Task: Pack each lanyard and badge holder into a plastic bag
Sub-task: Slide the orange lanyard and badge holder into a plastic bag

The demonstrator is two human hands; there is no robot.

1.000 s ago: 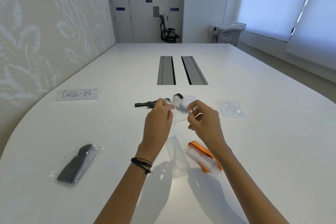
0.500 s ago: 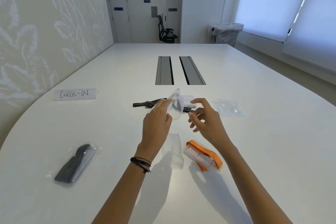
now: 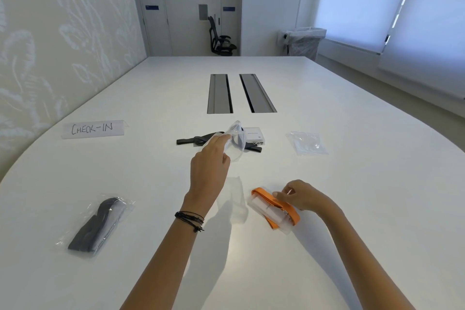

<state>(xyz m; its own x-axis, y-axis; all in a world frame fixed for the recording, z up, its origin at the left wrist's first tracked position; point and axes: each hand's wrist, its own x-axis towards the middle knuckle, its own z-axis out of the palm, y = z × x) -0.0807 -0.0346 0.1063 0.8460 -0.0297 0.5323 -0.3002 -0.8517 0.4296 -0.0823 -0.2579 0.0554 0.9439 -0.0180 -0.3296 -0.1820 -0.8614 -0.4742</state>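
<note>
My left hand (image 3: 210,166) holds a clear plastic bag (image 3: 236,142) up above the table, pinched at its edge. My right hand (image 3: 300,195) rests low on the table with its fingertips touching the orange lanyard (image 3: 276,205) that is wrapped around a clear badge holder (image 3: 268,210). Whether the fingers grip it is unclear. Behind the raised bag lie a loose black lanyard (image 3: 198,139) and a white badge holder (image 3: 254,134). At the near left a sealed bag (image 3: 97,224) holds a dark lanyard.
A pile of empty clear bags (image 3: 307,143) lies at the right. A paper sign reading CHECK-IN (image 3: 92,129) sits at the left. Two cable slots (image 3: 240,93) run down the middle of the white table (image 3: 352,209). A chair and a lined bin stand beyond it.
My right hand let go of the bag and dropped down to the orange lanyard near me. The left hand keeps the bag raised alone.
</note>
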